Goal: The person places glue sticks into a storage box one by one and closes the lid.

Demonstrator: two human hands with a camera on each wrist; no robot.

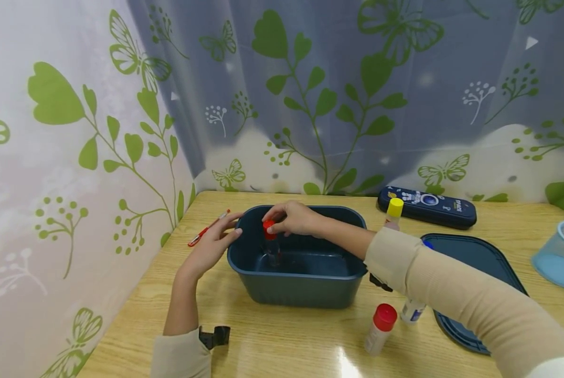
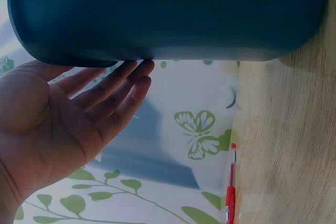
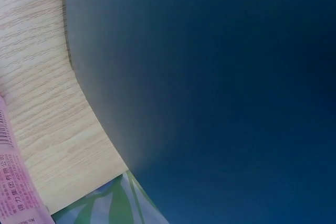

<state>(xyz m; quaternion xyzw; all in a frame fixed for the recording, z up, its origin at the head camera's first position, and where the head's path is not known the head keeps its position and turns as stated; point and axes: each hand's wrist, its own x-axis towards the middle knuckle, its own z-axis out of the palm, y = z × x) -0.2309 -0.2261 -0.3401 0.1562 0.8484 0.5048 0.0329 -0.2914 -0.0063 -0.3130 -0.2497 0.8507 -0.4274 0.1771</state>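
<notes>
A dark blue-green plastic bin (image 1: pixel 300 289) stands on the table. Inside its left end, my right hand (image 1: pixel 297 218) pinches the red cap of a clear bottle (image 1: pixel 273 252), which is upright. My left hand (image 1: pixel 211 249) rests against the bin's left end, fingers fairly straight and touching near the rim; in the left wrist view, those fingertips (image 2: pixel 142 82) meet the outer wall. The right wrist view is mostly filled by the bin wall (image 3: pixel 210 98), so the right hand is hidden there.
Right of the bin stand a red-capped white tube (image 1: pixel 380 331), a white bottle (image 1: pixel 412 311) and a yellow-capped pink tube (image 1: pixel 394 212). A dark lid (image 1: pixel 475 257), pencil case (image 1: pixel 428 206) and blue mesh holder (image 1: pixel 560 257) lie beyond. A red pen (image 1: pixel 206 231) lies left.
</notes>
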